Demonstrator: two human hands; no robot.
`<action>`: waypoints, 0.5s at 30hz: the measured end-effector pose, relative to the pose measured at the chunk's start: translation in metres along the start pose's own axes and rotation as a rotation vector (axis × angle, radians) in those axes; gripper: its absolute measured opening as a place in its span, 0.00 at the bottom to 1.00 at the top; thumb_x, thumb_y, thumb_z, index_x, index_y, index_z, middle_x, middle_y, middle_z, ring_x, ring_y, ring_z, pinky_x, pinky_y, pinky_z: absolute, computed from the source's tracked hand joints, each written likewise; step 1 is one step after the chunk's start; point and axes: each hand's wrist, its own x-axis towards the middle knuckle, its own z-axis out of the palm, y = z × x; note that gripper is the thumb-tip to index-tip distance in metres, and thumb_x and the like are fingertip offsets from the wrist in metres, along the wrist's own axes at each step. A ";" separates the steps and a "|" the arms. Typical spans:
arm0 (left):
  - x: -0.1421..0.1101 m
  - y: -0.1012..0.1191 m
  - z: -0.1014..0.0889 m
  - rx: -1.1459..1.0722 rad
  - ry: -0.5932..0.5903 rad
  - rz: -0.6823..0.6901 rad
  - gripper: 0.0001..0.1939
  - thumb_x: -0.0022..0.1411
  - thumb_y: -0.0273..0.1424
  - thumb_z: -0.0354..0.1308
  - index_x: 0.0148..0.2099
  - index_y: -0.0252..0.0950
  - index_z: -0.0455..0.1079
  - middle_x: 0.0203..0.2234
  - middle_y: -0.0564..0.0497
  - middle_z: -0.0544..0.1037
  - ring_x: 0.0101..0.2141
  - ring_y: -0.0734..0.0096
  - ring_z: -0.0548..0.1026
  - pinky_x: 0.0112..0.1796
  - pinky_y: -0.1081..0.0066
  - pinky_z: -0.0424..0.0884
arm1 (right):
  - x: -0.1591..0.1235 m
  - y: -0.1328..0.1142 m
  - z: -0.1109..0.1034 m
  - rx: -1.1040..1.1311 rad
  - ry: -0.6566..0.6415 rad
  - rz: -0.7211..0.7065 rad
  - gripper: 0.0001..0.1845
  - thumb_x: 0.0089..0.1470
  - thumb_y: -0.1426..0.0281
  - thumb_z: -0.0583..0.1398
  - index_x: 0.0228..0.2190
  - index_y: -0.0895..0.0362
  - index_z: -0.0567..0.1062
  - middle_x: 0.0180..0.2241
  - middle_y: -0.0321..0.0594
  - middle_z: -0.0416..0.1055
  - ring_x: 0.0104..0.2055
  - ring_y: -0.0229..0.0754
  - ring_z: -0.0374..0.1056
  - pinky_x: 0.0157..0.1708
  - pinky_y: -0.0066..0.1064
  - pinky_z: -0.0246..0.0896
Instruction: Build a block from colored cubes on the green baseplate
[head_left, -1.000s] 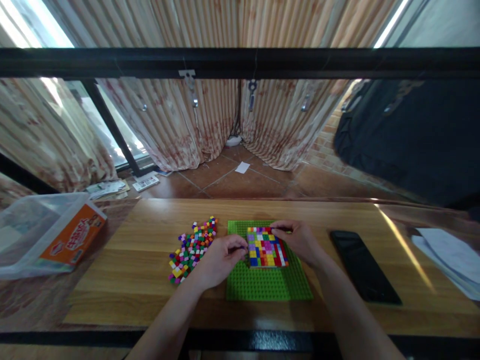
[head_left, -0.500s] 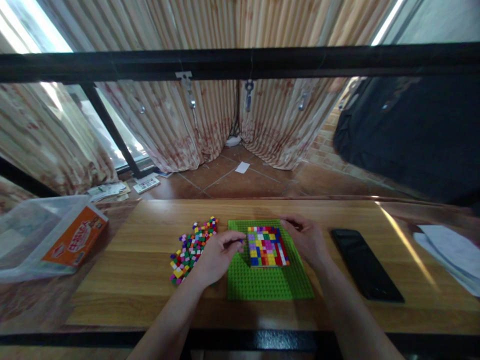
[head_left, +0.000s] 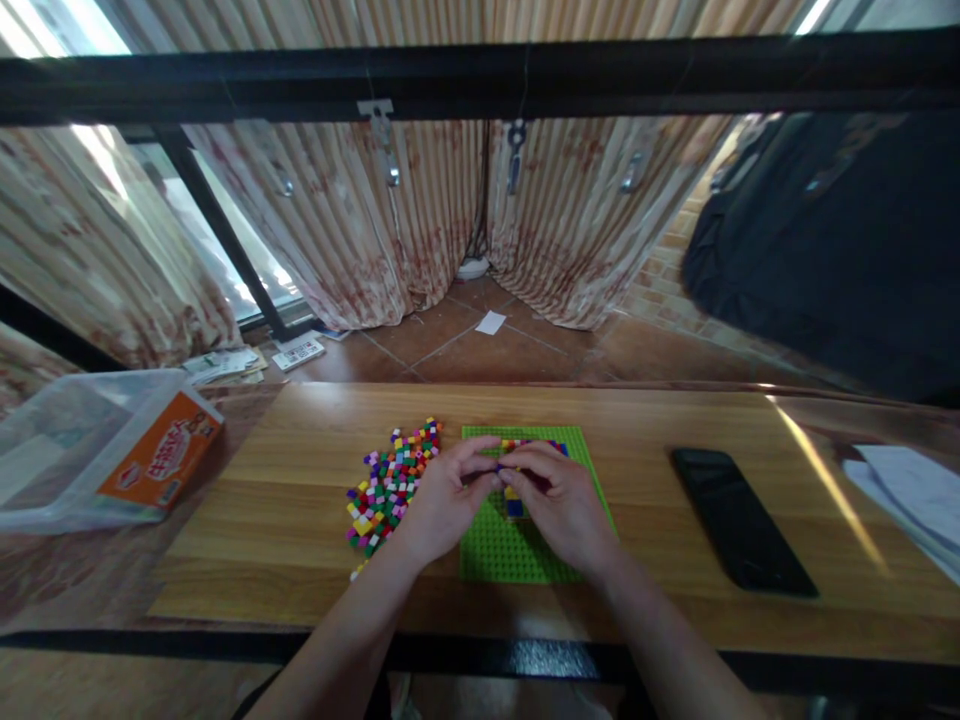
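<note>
Pleated curtains (head_left: 337,240) at the back; wood-grain counter (head_left: 277,500) before you, carrying the items below.

- 1 small purple brick (head_left: 498,467), at your fingertips. To handle it well, pinch it lightly by its sides, turn it with small finger movements and steady your wrists, since so small a piece could slip.
- 1 left hand (head_left: 450,500), yours: thumb and fingers closed on that brick.
- 1 right hand (head_left: 561,498), yours: fingers curled, tips meeting the left's; whether it also grips, you cannot tell from here.
- 1 multicoloured brick panel (head_left: 514,508), on the green baseplate (head_left: 484,560), mostly hidden behind your right hand.
- 1 pile of loose bricks (head_left: 390,485), just beside your left hand, on its outer side.
- 1 dark phone (head_left: 742,520), well apart, right.
</note>
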 end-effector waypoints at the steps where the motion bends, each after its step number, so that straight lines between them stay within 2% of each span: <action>1: 0.000 0.000 0.000 0.001 0.000 0.000 0.20 0.59 0.29 0.59 0.54 0.33 0.66 0.35 0.47 0.82 0.39 0.65 0.79 0.45 0.65 0.73 | 0.000 0.000 0.000 -0.005 0.000 -0.001 0.09 0.57 0.67 0.58 0.35 0.50 0.79 0.36 0.38 0.73 0.41 0.40 0.70 0.42 0.34 0.65; 5: 0.000 -0.002 -0.004 0.059 0.006 0.026 0.19 0.59 0.27 0.57 0.53 0.35 0.67 0.37 0.47 0.81 0.39 0.66 0.79 0.45 0.64 0.74 | 0.001 0.002 -0.014 -0.029 0.029 0.018 0.09 0.56 0.65 0.58 0.34 0.50 0.80 0.38 0.39 0.74 0.42 0.41 0.70 0.43 0.34 0.66; 10: 0.004 -0.009 -0.018 0.222 0.121 0.034 0.15 0.58 0.25 0.56 0.49 0.34 0.70 0.37 0.47 0.80 0.38 0.67 0.78 0.41 0.66 0.74 | 0.005 0.026 -0.050 -0.092 0.280 0.138 0.11 0.53 0.62 0.59 0.32 0.54 0.80 0.34 0.42 0.76 0.37 0.43 0.71 0.39 0.36 0.67; 12: 0.005 -0.011 -0.022 0.239 0.136 0.029 0.16 0.58 0.25 0.55 0.49 0.33 0.70 0.38 0.46 0.80 0.38 0.67 0.78 0.41 0.66 0.74 | 0.006 0.037 -0.061 -0.142 0.298 0.200 0.11 0.51 0.62 0.60 0.31 0.55 0.80 0.34 0.42 0.77 0.35 0.43 0.71 0.38 0.37 0.66; 15: 0.006 -0.013 -0.024 0.255 0.131 0.029 0.15 0.58 0.25 0.54 0.49 0.33 0.70 0.38 0.46 0.80 0.37 0.67 0.78 0.40 0.66 0.74 | 0.009 0.047 -0.065 -0.184 0.291 0.244 0.12 0.50 0.62 0.59 0.30 0.56 0.80 0.32 0.42 0.77 0.34 0.43 0.71 0.37 0.37 0.66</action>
